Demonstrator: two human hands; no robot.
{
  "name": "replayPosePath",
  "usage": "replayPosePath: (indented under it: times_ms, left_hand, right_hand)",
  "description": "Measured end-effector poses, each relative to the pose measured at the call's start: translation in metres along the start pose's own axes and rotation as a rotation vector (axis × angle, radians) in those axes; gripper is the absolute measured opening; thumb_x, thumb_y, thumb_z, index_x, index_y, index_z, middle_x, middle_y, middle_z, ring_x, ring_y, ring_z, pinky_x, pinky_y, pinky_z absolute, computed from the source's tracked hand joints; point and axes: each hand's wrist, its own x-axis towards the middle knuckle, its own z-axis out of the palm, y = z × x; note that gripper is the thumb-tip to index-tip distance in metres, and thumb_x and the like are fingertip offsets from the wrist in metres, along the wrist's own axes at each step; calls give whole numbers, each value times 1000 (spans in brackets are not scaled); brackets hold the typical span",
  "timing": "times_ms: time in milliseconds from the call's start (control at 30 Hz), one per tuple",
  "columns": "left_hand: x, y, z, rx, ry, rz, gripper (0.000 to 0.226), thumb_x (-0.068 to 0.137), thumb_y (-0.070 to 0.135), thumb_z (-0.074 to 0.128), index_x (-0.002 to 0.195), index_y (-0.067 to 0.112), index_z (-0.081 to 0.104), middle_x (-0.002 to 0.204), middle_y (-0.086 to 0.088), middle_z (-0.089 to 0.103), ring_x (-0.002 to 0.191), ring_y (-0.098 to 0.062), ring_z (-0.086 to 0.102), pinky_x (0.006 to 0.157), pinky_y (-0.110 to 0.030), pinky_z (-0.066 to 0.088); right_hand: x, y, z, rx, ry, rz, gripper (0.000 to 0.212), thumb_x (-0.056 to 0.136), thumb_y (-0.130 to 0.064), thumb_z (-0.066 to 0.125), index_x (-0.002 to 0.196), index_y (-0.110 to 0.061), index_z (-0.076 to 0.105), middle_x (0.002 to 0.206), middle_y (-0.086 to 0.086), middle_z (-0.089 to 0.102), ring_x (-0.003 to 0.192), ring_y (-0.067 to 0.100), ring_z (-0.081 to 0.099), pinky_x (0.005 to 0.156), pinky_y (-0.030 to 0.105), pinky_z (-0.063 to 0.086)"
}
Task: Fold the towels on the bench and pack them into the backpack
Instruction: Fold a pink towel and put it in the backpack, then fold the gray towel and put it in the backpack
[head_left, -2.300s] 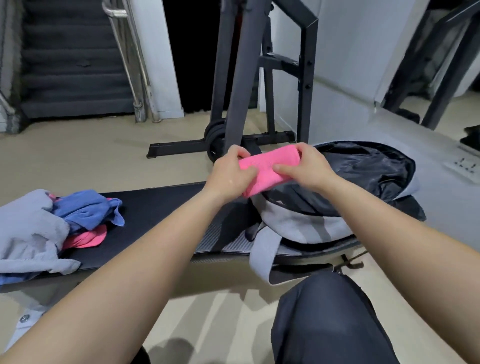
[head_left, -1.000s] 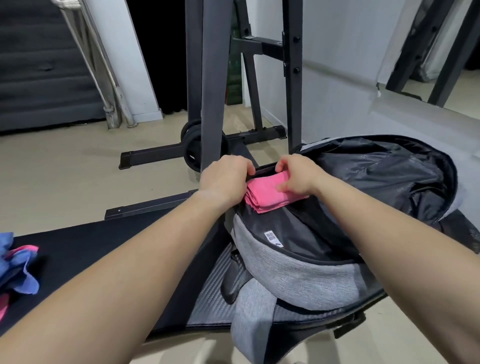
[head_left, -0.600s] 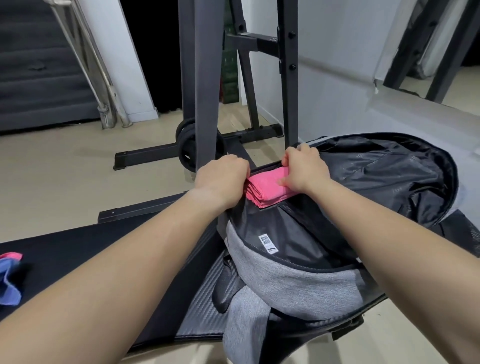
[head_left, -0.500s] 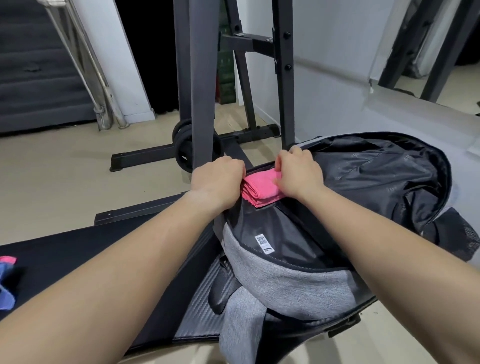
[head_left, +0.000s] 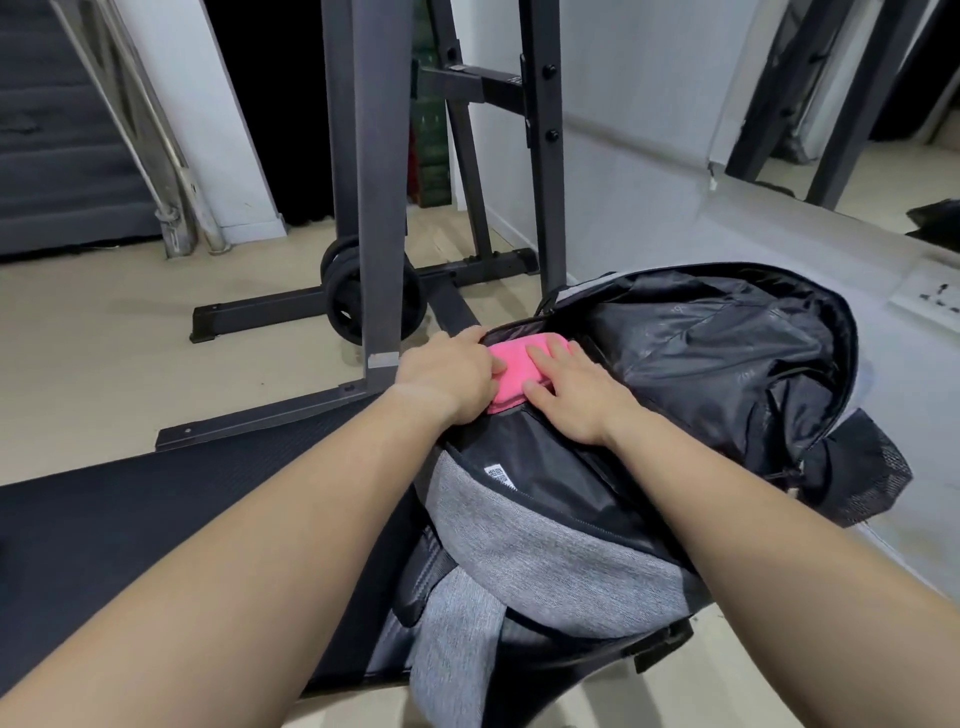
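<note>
- The folded pink terry towel (head_left: 514, 376) sits in the mouth of the grey-and-black fabric backpack (head_left: 545, 545), which lies open on the black padded bench (head_left: 156, 519).
- The left hand (head_left: 447, 376) curls round the towel's left edge, thumb on top.
- The right hand (head_left: 571, 397) lies flat on the towel, fingers nearly straight, pressing it.
- A dark steel rack (head_left: 374, 182) stands just behind.

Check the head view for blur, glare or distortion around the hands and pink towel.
Head view: left hand and right hand on the pink towel are sharp, evenly lit, no glare; wide-angle stretch enlarges the forearms at the bottom corners; backpack lining reads dark.
</note>
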Motion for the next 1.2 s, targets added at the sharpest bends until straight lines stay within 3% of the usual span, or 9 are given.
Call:
replayPosePath:
  times_ms: [167, 300, 400, 700, 800, 900, 1000, 1200]
  left_hand:
    - [-1, 0, -1, -124, 23, 11, 37, 99, 41, 47, 135, 44, 56, 154, 5, 31, 133, -30, 40, 104, -45, 43]
    - [-20, -5, -17, -232, 72, 18, 41, 97, 41, 51, 137, 34, 56, 154, 6, 35, 136, -26, 43, 108, -44, 42]
    - [-54, -20, -35, -249, 162, 6, 44, 96, 44, 51, 139, 33, 53, 144, 7, 47, 131, -23, 48, 104, -44, 46]
    - [-224, -136, -48, -210, 101, -323, 45, 98, 43, 52, 139, 26, 53, 144, -1, 51, 131, -24, 49, 107, -40, 43]
    - [-286, -174, -36, -208, 121, -426, 42, 97, 42, 51, 137, 26, 55, 138, -2, 53, 125, -25, 52, 102, -41, 46]
    - [-342, -206, -21, -222, 194, -543, 37, 96, 36, 49, 130, 25, 58, 132, 1, 54, 121, -25, 53, 92, -37, 49]
    - [-390, -239, -3, -262, 291, -650, 37, 90, 37, 45, 122, 24, 61, 126, 0, 55, 121, -27, 51, 92, -43, 49]
    - [-449, -293, 33, -248, 500, -859, 39, 93, 26, 54, 132, 23, 57, 136, -1, 51, 125, -28, 43, 84, -42, 48]
  right_hand:
    - [1, -2, -12, 1, -99, 26, 66, 104, -48, 35, 161, -23, 13, 169, 5, 3, 154, 28, 3, 123, 51, 16]
    - [-6, -21, -48, 4, 7, 6, 51, 100, -40, 45, 145, -14, 47, 151, 11, 44, 137, 30, 41, 112, 45, 36]
    - [-21, -56, -70, 76, 64, -17, 53, 95, -41, 47, 144, -21, 51, 146, 6, 51, 133, 29, 50, 108, 44, 42]
    - [-85, -233, -84, 12, 48, -259, 53, 98, -44, 47, 147, -22, 46, 153, 6, 39, 133, 30, 46, 106, 48, 44]
    - [-100, -299, -67, -13, 8, -362, 54, 100, -46, 45, 148, -22, 45, 153, 6, 39, 135, 30, 44, 108, 49, 42]
    - [-112, -361, -44, -10, -34, -462, 55, 100, -47, 46, 149, -22, 45, 151, 6, 40, 134, 29, 45, 107, 45, 42]
    - [-118, -418, -17, 7, -82, -556, 53, 99, -44, 49, 146, -20, 48, 146, 7, 44, 130, 29, 48, 104, 42, 44]
    - [-113, -503, 31, 30, -140, -674, 49, 100, -38, 48, 147, -23, 44, 146, 3, 44, 133, 28, 45, 104, 41, 42]
